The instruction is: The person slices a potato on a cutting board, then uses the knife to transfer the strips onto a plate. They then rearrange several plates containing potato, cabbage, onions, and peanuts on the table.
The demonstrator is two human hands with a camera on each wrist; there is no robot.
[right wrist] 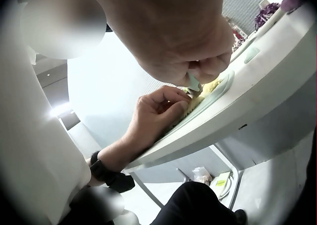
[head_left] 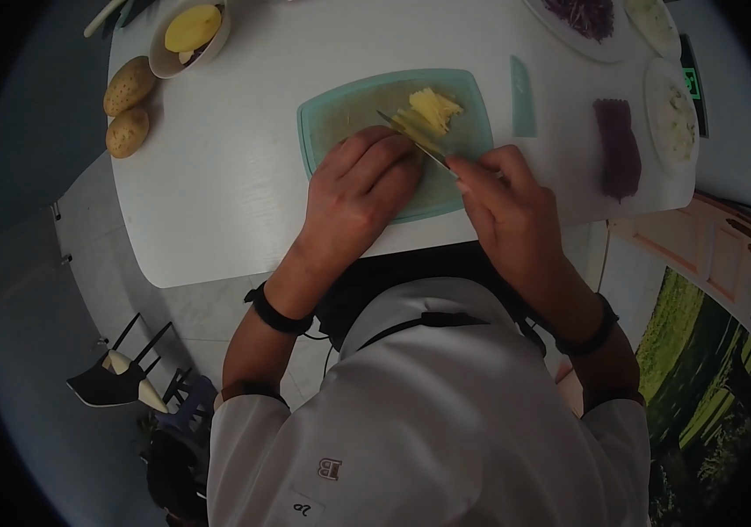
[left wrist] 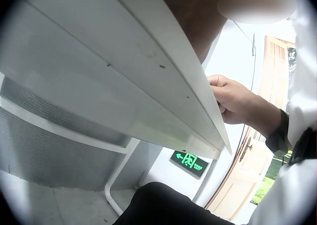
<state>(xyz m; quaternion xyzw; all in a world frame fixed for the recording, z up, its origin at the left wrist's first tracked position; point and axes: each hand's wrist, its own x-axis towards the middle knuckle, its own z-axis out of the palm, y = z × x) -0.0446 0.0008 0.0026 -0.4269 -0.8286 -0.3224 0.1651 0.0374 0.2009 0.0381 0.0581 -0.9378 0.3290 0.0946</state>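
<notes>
A knife (head_left: 434, 158) lies slanted over the green-rimmed cutting board (head_left: 307, 132), its handle gripped by the right hand (head_left: 516, 206). Under and beside the blade are yellow slices (head_left: 419, 128), and a pile of yellow strips (head_left: 435, 109) sits just beyond. With fingers bent, the left hand (head_left: 360, 189) holds the yellow food at the blade's left side; its fingertips are partly hidden. In the right wrist view, the right hand (right wrist: 198, 51) curls round a pale green handle (right wrist: 193, 81), close to the left hand (right wrist: 158, 113). The left wrist view mostly shows the table's underside.
Two potatoes (head_left: 129, 86) and a bowl (head_left: 163, 63) with a peeled yellow piece stand at the left. Right of the board lie a green blade cover (head_left: 523, 97) and a purple cloth-like item (head_left: 618, 147). Plates of shredded purple (head_left: 588, 18) and pale food (head_left: 676, 123) stand at the right edge.
</notes>
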